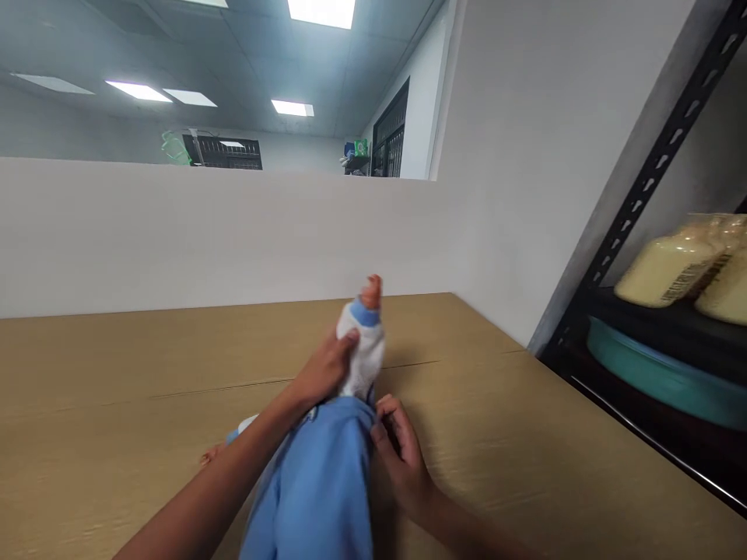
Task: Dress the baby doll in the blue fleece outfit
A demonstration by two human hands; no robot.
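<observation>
A doll in a white fuzzy top (366,354) with blue cuffs and blue cloth (327,474) over its lower part lies on the cardboard-covered table. One small doll hand (372,292) points up and away; another (211,454) shows at the left, beyond my forearm. My left hand (327,365) is wrapped round the white sleeve. At the right edge of the blue cloth, my right hand (400,455) pinches the fabric between thumb and fingers. The doll's head is not visible.
The brown cardboard surface (145,350) meets a white wall (204,241) at its far edge. On the right stands a black metal rack (636,194) with yellowish wrapped packages (671,268) above a teal basin (665,377).
</observation>
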